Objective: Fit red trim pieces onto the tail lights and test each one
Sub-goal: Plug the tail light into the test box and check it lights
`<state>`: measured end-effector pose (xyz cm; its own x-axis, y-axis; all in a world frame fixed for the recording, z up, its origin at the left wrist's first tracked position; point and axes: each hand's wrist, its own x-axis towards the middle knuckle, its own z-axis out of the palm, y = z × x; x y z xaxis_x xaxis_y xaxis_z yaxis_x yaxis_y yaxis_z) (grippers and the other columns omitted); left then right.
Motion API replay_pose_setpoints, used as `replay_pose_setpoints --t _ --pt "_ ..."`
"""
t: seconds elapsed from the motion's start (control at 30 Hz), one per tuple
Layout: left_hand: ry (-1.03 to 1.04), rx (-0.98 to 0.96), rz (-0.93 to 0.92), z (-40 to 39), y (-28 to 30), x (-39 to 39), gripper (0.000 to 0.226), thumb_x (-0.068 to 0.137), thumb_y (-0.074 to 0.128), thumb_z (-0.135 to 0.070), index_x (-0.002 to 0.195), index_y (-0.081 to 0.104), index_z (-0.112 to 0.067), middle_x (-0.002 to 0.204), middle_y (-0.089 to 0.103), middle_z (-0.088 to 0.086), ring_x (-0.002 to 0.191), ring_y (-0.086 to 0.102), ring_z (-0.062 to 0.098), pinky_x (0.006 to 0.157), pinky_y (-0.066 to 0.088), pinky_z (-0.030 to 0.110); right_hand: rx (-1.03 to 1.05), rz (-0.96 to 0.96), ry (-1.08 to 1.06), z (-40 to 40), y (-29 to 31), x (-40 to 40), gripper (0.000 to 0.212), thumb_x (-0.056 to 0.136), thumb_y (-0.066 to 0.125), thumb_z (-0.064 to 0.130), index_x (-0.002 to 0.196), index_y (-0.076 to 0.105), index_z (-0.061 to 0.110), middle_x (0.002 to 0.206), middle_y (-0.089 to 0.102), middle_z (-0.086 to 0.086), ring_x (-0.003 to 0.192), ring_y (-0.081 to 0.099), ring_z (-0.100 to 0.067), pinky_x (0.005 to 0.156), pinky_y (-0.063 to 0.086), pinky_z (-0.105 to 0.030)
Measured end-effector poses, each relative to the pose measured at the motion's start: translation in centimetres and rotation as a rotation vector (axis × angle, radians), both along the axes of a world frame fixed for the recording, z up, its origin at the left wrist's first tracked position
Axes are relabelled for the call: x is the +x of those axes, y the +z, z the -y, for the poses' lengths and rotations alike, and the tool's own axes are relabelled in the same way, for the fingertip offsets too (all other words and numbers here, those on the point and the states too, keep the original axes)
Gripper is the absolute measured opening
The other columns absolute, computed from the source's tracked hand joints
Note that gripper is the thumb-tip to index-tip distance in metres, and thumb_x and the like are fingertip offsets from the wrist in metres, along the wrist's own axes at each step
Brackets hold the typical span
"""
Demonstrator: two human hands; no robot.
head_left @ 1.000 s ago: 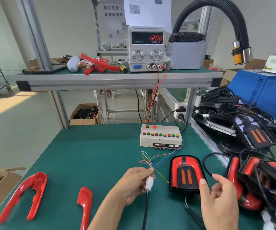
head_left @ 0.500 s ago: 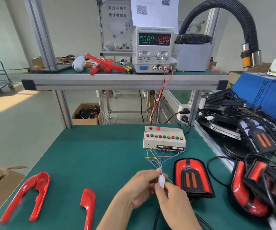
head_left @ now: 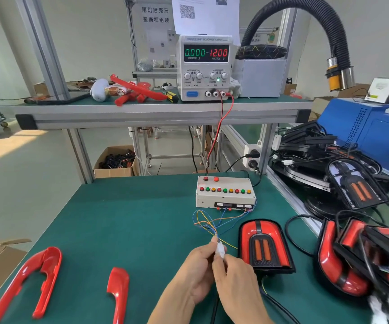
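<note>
Both hands meet over the green desk (head_left: 128, 220), the left hand (head_left: 194, 274) and right hand (head_left: 234, 280) pinching a small white connector (head_left: 220, 250) between them. Just to their right lies a tail light (head_left: 265, 246) with red trim fitted. Two loose red trim pieces (head_left: 28, 282) lie well to the left.

The green worktop (head_left: 123, 220) carries two red trim pieces (head_left: 28, 282) near its front left corner. A button box (head_left: 225, 192) sits toward the back edge, and a tail light (head_left: 265, 245) lies near the right edge.
</note>
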<state>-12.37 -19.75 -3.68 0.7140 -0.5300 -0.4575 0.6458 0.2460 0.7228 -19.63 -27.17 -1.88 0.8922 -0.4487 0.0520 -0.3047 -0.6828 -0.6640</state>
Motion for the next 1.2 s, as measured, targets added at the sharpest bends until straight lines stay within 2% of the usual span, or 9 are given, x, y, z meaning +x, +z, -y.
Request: replay_pose_setpoints --t 0.2,0.33,0.43,0.53,0.7,0.83,1.0,1.07,1.2 --pt "0.13 -0.019 -0.129 0.1 -0.2 0.7 0.04 0.104 0.05 -0.038 0.076 0.057 -0.011 0.065 0.05 0.005 0.05 0.042 0.016 0.053 0.037 0.029 -0.1 -0.064 0.039 -1.0 -1.2 -0.2 0.036 0.105 0.038 0.047 0.088 0.056 0.02 0.097 0.065 -0.002 0.105 0.061 -0.024 0.074 0.03 -0.032" --pt "0.175 0.26 0.106 -0.4 0.0 0.3 0.054 0.106 0.043 -0.045 0.078 0.065 -0.005 0.065 0.064 0.008 0.047 0.052 0.018 0.051 0.044 0.026 0.0 -0.113 0.013 -0.7 -1.4 -0.7 0.039 0.101 0.043 0.056 0.083 0.052 0.022 0.093 0.061 0.0 0.101 0.06 -0.023 0.074 0.032 -0.033" --pt "0.351 0.531 0.332 -1.8 0.2 -1.2 0.052 0.107 0.033 -0.05 0.088 0.067 -0.015 0.087 0.072 0.011 0.062 0.067 0.024 0.067 0.058 0.037 0.105 -0.05 0.027 0.0 -1.3 -1.6 0.05 0.096 0.055 0.057 0.063 0.041 0.022 0.061 0.049 0.002 0.067 0.047 -0.012 0.064 0.035 -0.027" --pt "0.453 0.707 0.486 -3.7 0.3 -3.6 0.044 0.103 0.035 -0.05 0.086 0.061 -0.02 0.086 0.068 0.002 0.082 0.066 0.027 0.084 0.053 0.047 0.467 0.019 -0.015 1.2 -0.5 -2.3 0.05 0.093 0.067 0.049 0.057 0.048 0.02 0.044 0.046 0.003 0.041 0.04 -0.009 0.046 0.033 -0.02" --pt "0.13 0.615 0.594 -6.0 0.9 -8.5 0.028 0.09 0.06 -0.058 0.078 0.071 -0.035 0.069 0.075 -0.005 0.062 0.069 0.01 0.066 0.051 0.02 1.373 0.233 -0.17 3.3 2.5 -0.9 0.016 0.096 0.068 0.011 0.083 0.063 0.002 0.061 0.062 -0.011 0.046 0.064 -0.018 0.04 0.051 -0.022" --pt "0.124 0.691 0.613 -6.4 -0.6 -9.5 0.014 0.08 0.08 -0.016 0.085 0.068 -0.02 0.058 0.07 0.002 0.05 0.054 0.014 0.059 0.045 0.019 1.589 0.609 -0.21 7.3 6.3 0.9 0.015 0.096 0.06 -0.002 0.082 0.06 0.003 0.057 0.06 -0.006 0.052 0.069 -0.016 0.056 0.062 -0.026" --pt "0.038 0.688 0.555 -4.2 -0.1 -8.6 0.011 0.087 0.076 -0.023 0.093 0.067 -0.021 0.065 0.073 -0.004 0.058 0.067 0.013 0.064 0.052 0.02 1.338 0.915 -0.243 12.0 7.7 -0.2 0.017 0.097 0.062 -0.001 0.082 0.062 0.007 0.067 0.069 -0.007 0.078 0.077 -0.022 0.082 0.063 -0.034" --pt "0.058 0.773 0.606 -2.3 -0.4 -8.1 0.02 0.087 0.074 -0.037 0.1 0.061 -0.029 0.07 0.072 -0.01 0.073 0.071 0.012 0.077 0.054 0.026 1.035 0.922 -0.38 12.4 6.6 -1.6 0.016 0.097 0.066 0.006 0.085 0.066 0.016 0.078 0.077 -0.005 0.092 0.078 -0.021 0.083 0.062 -0.031" --pt "0.067 0.913 0.738 1.1 -0.9 -7.3 0.032 0.093 0.063 -0.049 0.114 0.049 -0.029 0.093 0.069 -0.008 0.099 0.064 0.013 0.093 0.045 0.027 0.183 0.658 -0.63 11.6 2.8 -5.6 0.011 0.088 0.076 0.027 0.083 0.067 0.028 0.075 0.069 0.015 0.079 0.064 0.003 0.069 0.046 -0.029"
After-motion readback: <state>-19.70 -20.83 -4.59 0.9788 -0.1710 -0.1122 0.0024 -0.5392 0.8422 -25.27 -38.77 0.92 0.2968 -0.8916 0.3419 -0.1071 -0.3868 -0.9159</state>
